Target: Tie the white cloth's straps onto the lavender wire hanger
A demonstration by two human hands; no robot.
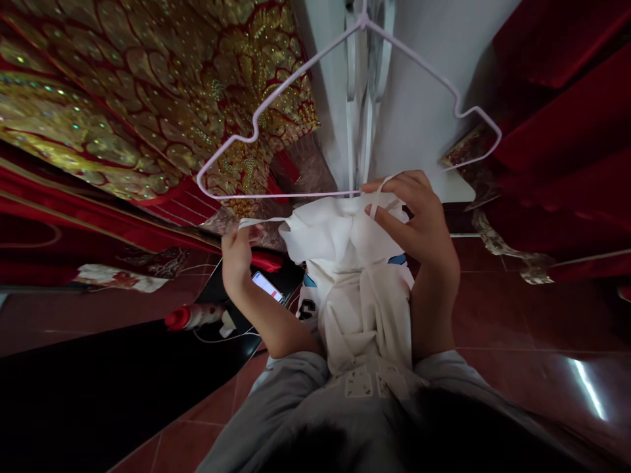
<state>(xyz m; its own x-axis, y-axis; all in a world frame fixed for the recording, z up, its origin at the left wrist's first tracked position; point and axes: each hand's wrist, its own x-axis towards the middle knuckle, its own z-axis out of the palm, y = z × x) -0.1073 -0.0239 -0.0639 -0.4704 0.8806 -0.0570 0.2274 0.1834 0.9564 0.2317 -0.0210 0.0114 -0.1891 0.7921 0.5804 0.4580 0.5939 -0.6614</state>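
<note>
A cream-white garment with thin straps [352, 240] hangs down in front of my body, its top edge near the bottom bar of a pale lilac hanger [286, 196]. My left hand [237, 256] is closed on one strap, pulling it out to the left. The other strap loops over the fingers of my right hand [417, 210], which pinches toward it beside the garment's right top corner. The hanger hangs upright above both hands, and its shoulders carry no cloth. Folds hide the lower part of the garment.
Red costumes with gold sequins [197, 85] hang on the left, and dark red cloth [566, 118] on the right. A lit phone [267, 286] and a red-capped bottle [190, 316] rest on a black surface at the lower left. A white panel [424, 85] stands behind the hanger.
</note>
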